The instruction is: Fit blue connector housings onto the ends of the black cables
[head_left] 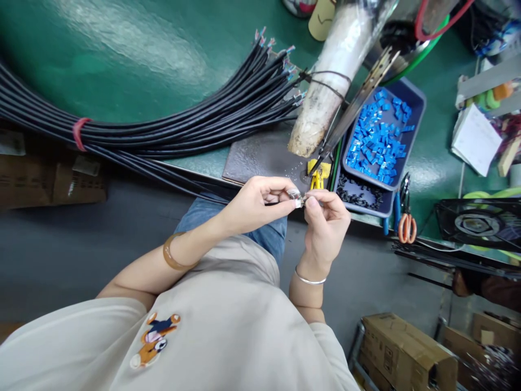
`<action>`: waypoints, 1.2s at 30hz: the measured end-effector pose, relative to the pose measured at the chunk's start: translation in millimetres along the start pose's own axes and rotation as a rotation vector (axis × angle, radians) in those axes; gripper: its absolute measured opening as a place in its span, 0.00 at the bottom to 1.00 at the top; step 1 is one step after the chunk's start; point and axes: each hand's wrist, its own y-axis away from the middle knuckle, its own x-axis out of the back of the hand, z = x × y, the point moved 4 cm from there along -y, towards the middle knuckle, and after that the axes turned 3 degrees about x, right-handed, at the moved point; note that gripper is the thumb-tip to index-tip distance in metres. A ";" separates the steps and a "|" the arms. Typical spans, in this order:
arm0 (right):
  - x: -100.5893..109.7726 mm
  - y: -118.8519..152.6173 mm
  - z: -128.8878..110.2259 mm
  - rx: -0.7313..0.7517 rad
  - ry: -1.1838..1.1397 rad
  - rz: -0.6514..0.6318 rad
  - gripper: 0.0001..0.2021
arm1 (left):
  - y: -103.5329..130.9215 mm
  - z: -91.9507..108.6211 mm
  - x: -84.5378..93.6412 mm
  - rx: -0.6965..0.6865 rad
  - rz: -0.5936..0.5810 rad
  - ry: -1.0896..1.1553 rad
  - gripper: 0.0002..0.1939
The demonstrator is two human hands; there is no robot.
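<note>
My left hand [260, 203] is closed in a pinch above the front edge of the bench. Between its fingers shows what looks like the stripped, silvery-white end of a black cable [296, 199]. My right hand [325, 217] meets it from the right, thumb and forefinger pinched at the very tip; the fine wires there are too small to make out. Behind the hands lies a dark mat [260, 157] with tiny white scraps. A yellow tool [317, 178] rests just beyond my fingertips. The large bundle of black cables [183, 133] comes in from the left, its colored wire ends fanned out.
Blue connectors fill a grey-blue bin [418, 117]; a lower bin [366, 209] holds small black parts. Orange-handled pliers [407, 228] lie beside them. A wrapped white roll [325, 98] and a metal strip [362, 98] overhang the mat. A black fan [480, 222] stands right; cardboard boxes [402, 347] sit below.
</note>
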 end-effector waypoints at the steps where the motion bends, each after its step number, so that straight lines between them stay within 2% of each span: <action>1: -0.3 0.2 -0.6 0.006 0.002 0.006 0.08 | 0.3 -0.7 0.1 -0.002 0.001 0.002 0.05; 8: 2.5 3.0 -15.1 0.147 0.185 -0.001 0.02 | 0.9 -3.3 1.0 -0.001 0.004 -0.020 0.02; 12: 4.3 5.6 -16.1 0.116 0.276 -0.071 0.05 | 1.3 -2.4 3.5 0.031 0.009 -0.038 0.03; 14: 7.9 4.8 -16.3 0.092 0.256 -0.044 0.08 | 1.3 -1.7 4.5 0.038 0.007 -0.042 0.04; 17: 13.0 1.6 -16.5 0.070 0.214 0.016 0.07 | 1.2 -0.9 5.0 0.034 0.002 -0.047 0.04; 21: 8.3 -1.2 -12.2 0.007 0.231 -0.104 0.08 | 2.4 -0.5 4.5 0.021 -0.016 -0.047 0.04; 24: 6.4 0.3 -13.3 0.036 0.287 -0.168 0.08 | 3.4 -0.9 6.5 0.034 -0.054 -0.006 0.04; 27: 12.5 4.9 -23.3 0.131 0.352 -0.182 0.05 | 2.7 -0.1 10.0 0.091 -0.209 0.047 0.02; 30: 32.0 10.1 -43.5 0.265 0.305 -0.054 0.06 | 3.7 6.9 11.0 0.142 -0.501 0.012 0.02; 32: 48.6 11.4 -57.3 0.321 0.295 0.043 0.08 | 7.5 17.1 8.6 0.118 -0.689 -0.049 0.03; 33: 55.7 10.2 -62.2 0.316 0.331 0.052 0.08 | 10.7 23.3 5.9 0.087 -0.772 -0.077 0.03; 35: 67.8 2.7 -67.3 0.265 0.449 0.019 0.05 | 18.1 34.8 -1.5 -0.002 -0.856 -0.131 0.04; 36: 74.2 -3.6 -68.5 0.245 0.511 0.021 0.05 | 21.0 38.6 -5.1 -0.052 -0.831 -0.166 0.06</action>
